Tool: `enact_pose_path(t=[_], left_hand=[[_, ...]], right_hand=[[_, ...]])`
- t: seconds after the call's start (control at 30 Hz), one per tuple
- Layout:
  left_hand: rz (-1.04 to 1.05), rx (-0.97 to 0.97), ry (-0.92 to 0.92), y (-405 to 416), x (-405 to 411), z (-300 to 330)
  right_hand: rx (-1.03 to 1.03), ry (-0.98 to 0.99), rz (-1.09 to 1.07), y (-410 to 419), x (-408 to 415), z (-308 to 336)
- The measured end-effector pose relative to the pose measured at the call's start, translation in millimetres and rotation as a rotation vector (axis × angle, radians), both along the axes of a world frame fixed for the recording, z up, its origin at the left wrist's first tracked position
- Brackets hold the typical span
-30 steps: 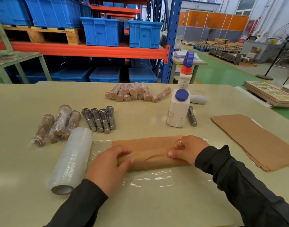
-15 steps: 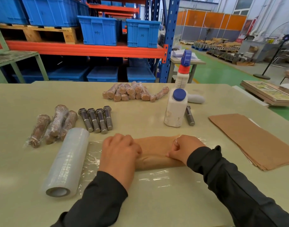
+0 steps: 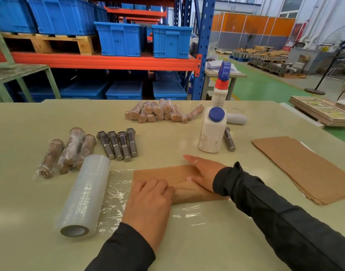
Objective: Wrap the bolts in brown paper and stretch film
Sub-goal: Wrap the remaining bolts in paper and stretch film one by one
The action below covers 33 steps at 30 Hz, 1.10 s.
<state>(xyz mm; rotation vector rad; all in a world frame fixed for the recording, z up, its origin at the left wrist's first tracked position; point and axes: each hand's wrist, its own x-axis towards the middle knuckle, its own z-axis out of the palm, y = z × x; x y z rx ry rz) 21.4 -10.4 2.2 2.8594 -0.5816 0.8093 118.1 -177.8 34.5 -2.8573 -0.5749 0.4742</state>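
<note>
A sheet of brown paper (image 3: 163,174) lies on a pulled-out stretch of clear film (image 3: 197,214), its near edge rolled into a tube; the bolt inside is hidden. My left hand (image 3: 148,200) grips the rolled paper's left end with curled fingers. My right hand (image 3: 204,172) lies flat on the paper, fingers spread, thumb against the roll. The film roll (image 3: 83,196) lies to the left. Several bare bolts (image 3: 118,144) lie behind it, and one more bolt (image 3: 229,139) beside the bottle.
Three film-wrapped bolts (image 3: 69,151) lie at the left, and a pile of paper-wrapped bolts (image 3: 159,113) at the back. A white bottle (image 3: 212,132) and a spray bottle (image 3: 220,89) stand centre-right. A brown paper stack (image 3: 308,167) lies right. Blue crates fill the racks behind.
My right hand has opened and slid forward, now flat on the paper. My left hand stays at the roll's left end. The flat part of the sheet shows again beyond the roll.
</note>
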Motion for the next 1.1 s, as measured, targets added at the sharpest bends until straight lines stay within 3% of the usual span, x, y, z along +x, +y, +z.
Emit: enact_pose_path(t=[0.2, 0.43, 0.67, 0.83, 0.93, 1.1], left_hand=[[0.010, 0.005, -0.015, -0.5, 0.9, -1.1], [0.000, -0.010, -0.038, -1.2, 0.3, -0.8], [0.022, 0.017, -0.012, -3.3, -3.5, 2.0], [0.046, 0.085, -0.013, -5.1, -5.7, 6.0], [0.043, 0.109, -0.019, -6.3, -8.1, 9.5], [0.089, -0.042, -0.077, -4.7, -9.2, 10.6]], right_hand=[[-0.088, -0.110, 0.008, 1.1, -1.2, -4.3], [0.000, -0.285, 0.029, 3.9, -3.3, 9.9], [0.141, -0.310, 0.100, -3.2, -14.4, 15.4], [0.273, -0.174, 0.103, -8.8, -22.9, 12.5], [0.335, -0.196, 0.156, -8.8, -27.9, 10.6], [0.429, -0.240, 0.243, -11.5, -38.5, 5.8]])
